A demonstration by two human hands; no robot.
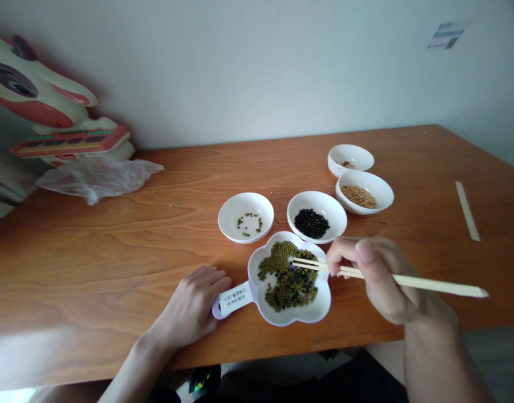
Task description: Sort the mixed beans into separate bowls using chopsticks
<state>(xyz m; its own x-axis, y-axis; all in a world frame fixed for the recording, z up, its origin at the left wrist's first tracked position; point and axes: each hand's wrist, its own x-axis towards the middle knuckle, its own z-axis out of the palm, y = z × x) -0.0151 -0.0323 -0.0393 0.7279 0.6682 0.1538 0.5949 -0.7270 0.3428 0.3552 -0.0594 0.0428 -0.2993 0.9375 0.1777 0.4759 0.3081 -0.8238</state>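
My right hand (pixel 382 274) holds a pair of wooden chopsticks (pixel 433 284). Their tips are close together at a dark bean (pixel 292 263); whether they pinch it I cannot tell. Beneath the tips lies a white, flower-shaped dish (pixel 273 317) with a lilac rim, holding mixed green mung beans (pixel 282 254) and black beans (pixel 302 277). My left hand (pixel 200 294) rests on the table, palm down, fingers lying together beside the dish's labelled handle (pixel 235 298); its thumb side is at the handle's end.
Behind the dish stand white bowls: one with a few mung beans (pixel 246 232), one with black beans (pixel 311 224), one with tan beans (pixel 359 196), one with reddish bits (pixel 348 164). A paper strip (pixel 467 211) lies right. A plastic bag (pixel 99 176) and cow-shaped toy keyboard (pixel 72 143) sit left.
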